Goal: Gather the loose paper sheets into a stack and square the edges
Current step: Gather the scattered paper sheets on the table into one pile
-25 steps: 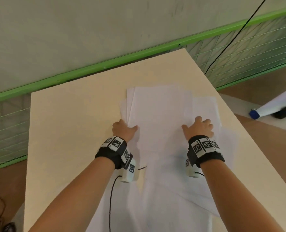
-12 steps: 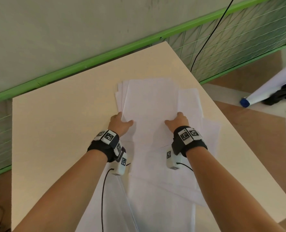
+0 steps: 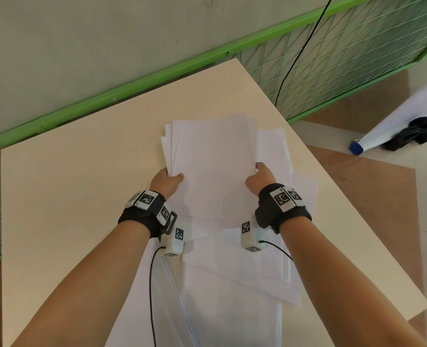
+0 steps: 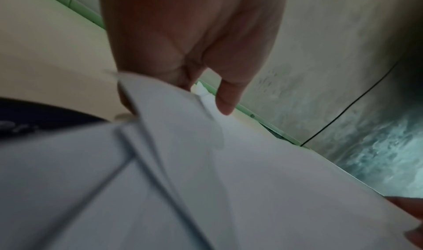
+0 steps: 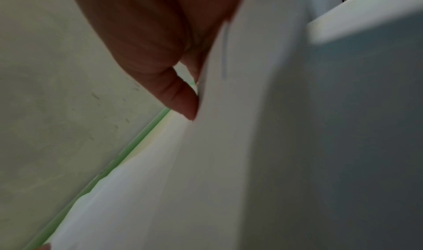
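At centre of the head view, my two hands grip a batch of paper sheets (image 3: 215,166), one on each long edge. L hand (image 3: 166,181) sits at the batch's left edge, thumb on top of the top sheet, fingers tucked under; the left wrist view shows the thumb (image 4: 226,98) and fingers pinching the paper edge w/ sheets fanning out below. R hand (image 3: 260,177) holds the right edge, fingers curled round it; in the right wrist view a fingertip (image 5: 187,107) presses against the sheet's side, paper (image 5: 251,145) filling most of the frame, blurry.

Batch isn't squared: corners at its upper left are offset, several edges showing. Its far end points to the top of the frame; can't tell how much of it is lifted off the surface.

More loose sheets (image 3: 275,151) lie flat on the beige tabletop (image 3: 69,196) under and to the right of the held batch, others (image 3: 232,309) spread toward the bottom of the frame, overlapping at angles, one running off the lower edge.

Both wrists carry black straps w/ marker tags and white camera units; a thin black cable (image 3: 152,296) runs down from the L unit.

Upper frame: grey wall w/ green rail (image 3: 132,86) and mesh panel. Right edge: white roll w/ blue cap (image 3: 356,147) on the floor.
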